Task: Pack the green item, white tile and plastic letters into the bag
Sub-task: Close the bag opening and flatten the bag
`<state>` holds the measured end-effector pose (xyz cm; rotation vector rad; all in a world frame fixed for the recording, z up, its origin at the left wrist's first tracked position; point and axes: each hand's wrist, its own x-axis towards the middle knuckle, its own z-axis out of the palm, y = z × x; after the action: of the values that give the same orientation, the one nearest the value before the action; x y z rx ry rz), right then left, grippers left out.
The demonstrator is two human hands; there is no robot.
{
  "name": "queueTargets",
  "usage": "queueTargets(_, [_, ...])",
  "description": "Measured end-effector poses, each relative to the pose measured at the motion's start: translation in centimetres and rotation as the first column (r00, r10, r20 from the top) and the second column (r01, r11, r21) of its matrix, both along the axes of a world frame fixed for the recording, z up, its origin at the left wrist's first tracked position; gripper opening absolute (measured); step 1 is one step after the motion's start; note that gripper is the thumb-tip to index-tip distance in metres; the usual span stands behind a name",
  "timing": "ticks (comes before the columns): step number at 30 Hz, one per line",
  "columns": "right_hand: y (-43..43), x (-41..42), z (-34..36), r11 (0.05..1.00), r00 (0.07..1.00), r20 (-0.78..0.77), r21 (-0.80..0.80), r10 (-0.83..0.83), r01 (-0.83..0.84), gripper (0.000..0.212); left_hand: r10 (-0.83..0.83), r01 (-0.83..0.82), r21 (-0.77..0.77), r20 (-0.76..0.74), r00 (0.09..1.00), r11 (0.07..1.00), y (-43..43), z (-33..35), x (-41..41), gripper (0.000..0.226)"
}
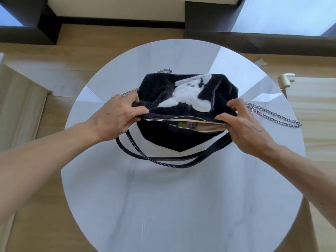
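Observation:
A black fuzzy bag (181, 91) with a white patch lies in the middle of the round white table (172, 197). Its zipper mouth (183, 122) faces me and gapes a little, showing a beige lining. Something green and yellow (181, 124) shows inside through the gap; the white tile and the letters cannot be made out. My left hand (118, 117) pinches the left end of the bag's mouth. My right hand (243, 124) grips the right end of the mouth.
Two black leather straps (163, 159) loop toward me on the tabletop. A metal chain (276, 117) trails off the bag to the right. Wooden floor surrounds the table, with a pale panel (20, 106) at left and a dark window sill (272, 40) beyond.

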<state>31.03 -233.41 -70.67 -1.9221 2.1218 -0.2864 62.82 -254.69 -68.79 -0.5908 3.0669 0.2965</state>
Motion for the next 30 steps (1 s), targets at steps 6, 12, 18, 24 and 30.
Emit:
queueTargets(6, [0.9, 2.1, -1.8, 0.999, 0.969, -0.245, -0.042, -0.043, 0.034, 0.038, 0.073, -0.061, -0.117, 0.104, 0.992, 0.991, 3.0, -1.8, -0.8, 0.036])
queueTargets(12, [-0.2, 5.1, -2.2, 0.995, 0.964, -0.249, 0.046, 0.095, -0.086, 0.084, 0.03, -0.014, -0.119, 0.13, 0.991, 0.993, 5.5, -2.6, -3.3, 0.088])
queueTargets(18, [-1.2, 5.6, -3.0, 0.991, 0.939, -0.318, 0.006, 0.131, -0.136, 0.023, 0.059, -0.021, -0.217, 0.171, 0.984, 0.976, 6.3, -3.6, -4.3, 0.061])
queueTargets(24, [-1.3, 5.2, -3.1, 0.99, 0.967, -0.218, 0.076, 0.132, -0.118, 0.008, 0.126, -0.113, -0.088, 0.16, 0.979, 0.99, 5.2, -4.0, -4.2, 0.025])
queueTargets(30, [-1.0, 5.0, -3.0, 0.993, 0.986, -0.139, 0.093, 0.089, -0.076, 0.022, 0.107, -0.112, 0.038, 0.129, 0.986, 0.993, 4.6, -4.1, -3.7, 0.034])
